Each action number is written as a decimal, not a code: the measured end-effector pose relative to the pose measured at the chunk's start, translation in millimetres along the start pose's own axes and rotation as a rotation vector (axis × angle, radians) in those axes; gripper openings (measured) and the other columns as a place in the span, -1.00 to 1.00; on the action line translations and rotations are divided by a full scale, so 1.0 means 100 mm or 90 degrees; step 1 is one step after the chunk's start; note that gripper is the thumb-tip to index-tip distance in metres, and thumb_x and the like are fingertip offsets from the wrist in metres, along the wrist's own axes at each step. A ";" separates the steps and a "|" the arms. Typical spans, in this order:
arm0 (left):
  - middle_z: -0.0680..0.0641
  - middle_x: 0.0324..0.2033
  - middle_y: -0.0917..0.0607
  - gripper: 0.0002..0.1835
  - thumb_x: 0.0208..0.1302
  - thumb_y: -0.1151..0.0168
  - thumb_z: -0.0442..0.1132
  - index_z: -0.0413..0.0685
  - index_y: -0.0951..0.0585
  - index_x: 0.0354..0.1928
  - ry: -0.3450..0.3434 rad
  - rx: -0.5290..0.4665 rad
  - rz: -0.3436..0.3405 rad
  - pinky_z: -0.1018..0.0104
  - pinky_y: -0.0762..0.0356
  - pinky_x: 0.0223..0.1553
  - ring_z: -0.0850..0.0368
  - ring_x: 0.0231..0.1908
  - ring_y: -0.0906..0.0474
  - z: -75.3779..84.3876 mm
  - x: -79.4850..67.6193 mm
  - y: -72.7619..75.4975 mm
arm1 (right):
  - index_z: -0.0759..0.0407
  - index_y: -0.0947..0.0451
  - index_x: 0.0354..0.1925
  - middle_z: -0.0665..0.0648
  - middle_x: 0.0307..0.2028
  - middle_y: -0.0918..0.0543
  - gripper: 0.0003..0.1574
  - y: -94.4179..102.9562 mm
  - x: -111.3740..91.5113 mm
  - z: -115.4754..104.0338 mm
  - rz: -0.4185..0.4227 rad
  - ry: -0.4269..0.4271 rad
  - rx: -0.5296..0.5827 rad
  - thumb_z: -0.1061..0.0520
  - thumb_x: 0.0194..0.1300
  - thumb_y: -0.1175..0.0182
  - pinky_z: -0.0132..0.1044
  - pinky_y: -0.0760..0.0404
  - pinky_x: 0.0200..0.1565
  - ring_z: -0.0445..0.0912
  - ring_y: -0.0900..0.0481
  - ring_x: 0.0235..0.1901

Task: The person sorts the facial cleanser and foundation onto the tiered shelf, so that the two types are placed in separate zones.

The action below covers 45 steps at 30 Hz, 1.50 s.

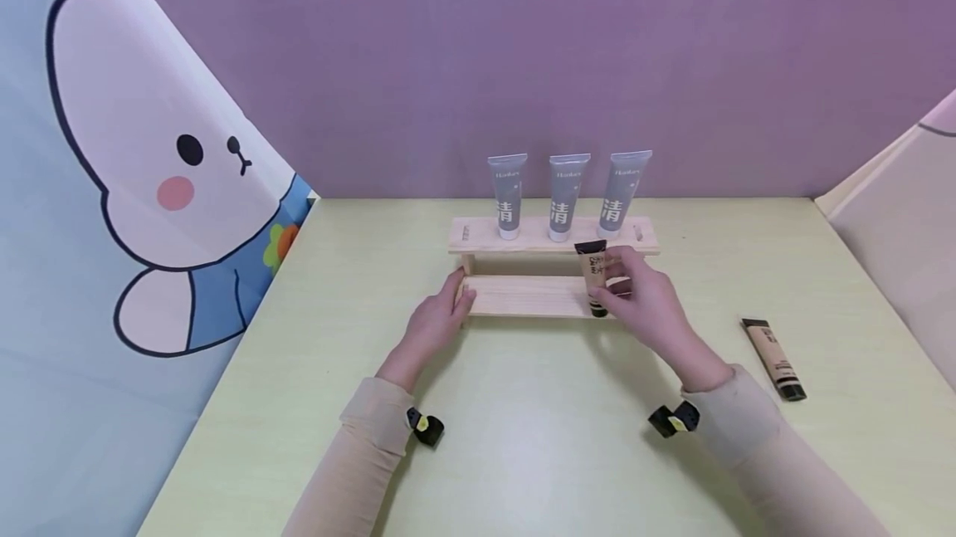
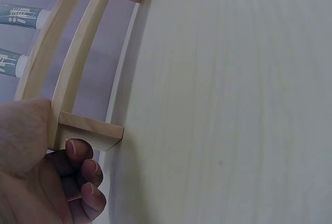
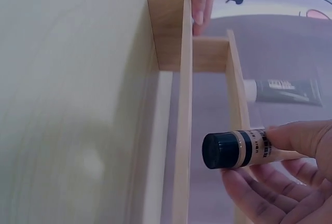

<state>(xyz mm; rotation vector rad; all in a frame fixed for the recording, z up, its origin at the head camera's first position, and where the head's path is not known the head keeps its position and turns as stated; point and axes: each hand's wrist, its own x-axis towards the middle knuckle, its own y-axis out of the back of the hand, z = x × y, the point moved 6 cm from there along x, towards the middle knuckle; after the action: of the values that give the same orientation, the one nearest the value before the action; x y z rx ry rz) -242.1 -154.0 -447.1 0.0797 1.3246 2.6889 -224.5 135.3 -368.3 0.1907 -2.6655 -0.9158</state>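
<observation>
A two-tier wooden rack (image 1: pixel 530 296) stands on the table, its lower step towards me. My left hand (image 1: pixel 431 323) grips the rack's left end, thumb at the lower shelf and fingers curled by the side panel (image 2: pixel 91 130). Between thumb and fingers, my right hand (image 1: pixel 650 303) pinches a beige squeeze tube (image 1: pixel 594 270) with its black cap (image 3: pixel 220 150) downward. The tube is near the right part of the lower shelf; whether the cap touches the wood I cannot tell. Three grey tubes stand on the upper shelf: left (image 1: pixel 507 197), middle (image 1: pixel 568 197) and right (image 1: pixel 623 192).
Another beige tube (image 1: pixel 775 358) with a black cap lies on the table (image 1: pixel 523 454), right of my right forearm. Behind the rack hangs a purple cloth (image 1: pixel 478 64). A cartoon-printed cloth (image 1: pixel 149 230) borders the table's left side, and a pale cloth (image 1: pixel 904 222) the right.
</observation>
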 end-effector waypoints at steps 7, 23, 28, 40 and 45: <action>-0.32 0.09 -0.60 -0.39 0.54 0.19 0.12 0.05 -0.14 0.49 -0.005 0.001 0.002 -0.15 -0.47 0.01 -0.29 0.05 -0.56 0.03 0.01 -0.01 | 0.30 -0.34 0.09 0.35 -0.13 -0.65 -0.48 -0.27 0.17 -0.13 -0.016 0.036 0.044 0.29 0.22 -0.33 -0.05 -0.66 -0.17 0.19 -0.70 -0.21; -0.31 0.14 -0.57 -0.39 0.53 0.17 0.12 0.05 -0.14 0.49 -0.008 -0.004 -0.002 -0.15 -0.46 0.04 -0.29 0.08 -0.54 0.06 0.00 -0.04 | 0.23 -0.37 -0.06 0.27 -0.13 -0.67 -0.60 -0.66 0.29 -0.19 -0.029 0.040 0.085 0.27 0.22 -0.34 -0.15 -0.63 -0.07 0.11 -0.68 -0.12; -0.31 0.13 -0.58 -0.40 0.53 0.18 0.13 0.08 -0.15 0.49 -0.006 -0.004 0.004 -0.15 -0.46 0.03 -0.29 0.07 -0.55 0.06 0.00 -0.02 | 0.22 -0.40 -0.01 0.25 -0.10 -0.66 -0.58 -0.64 0.26 -0.19 -0.026 0.042 0.070 0.25 0.22 -0.35 -0.13 -0.63 -0.06 0.10 -0.68 -0.12; -0.30 0.07 -0.62 -0.40 0.53 0.20 0.15 0.12 -0.13 0.49 -0.003 -0.001 0.004 -0.15 -0.47 0.01 -0.30 0.02 -0.57 0.00 0.01 -0.03 | 0.23 -0.49 0.08 0.24 -0.07 -0.67 -0.54 -0.26 0.03 -0.02 0.003 0.053 0.011 0.27 0.22 -0.35 -0.13 -0.66 -0.18 0.05 -0.71 -0.24; -0.29 0.11 -0.60 -0.40 0.53 0.20 0.15 0.13 -0.12 0.50 -0.006 -0.007 0.005 -0.15 -0.46 0.02 -0.29 0.05 -0.56 -0.04 0.01 -0.02 | 0.20 -0.52 0.07 0.22 -0.11 -0.69 -0.57 -0.05 -0.12 0.11 0.010 0.059 -0.042 0.27 0.23 -0.34 -0.19 -0.67 -0.27 0.02 -0.71 -0.30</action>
<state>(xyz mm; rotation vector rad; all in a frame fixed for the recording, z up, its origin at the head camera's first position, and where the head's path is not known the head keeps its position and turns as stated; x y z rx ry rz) -243.4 -155.4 -451.3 0.0966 1.3086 2.6983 -216.8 139.8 -382.4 0.1919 -2.5446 -0.9656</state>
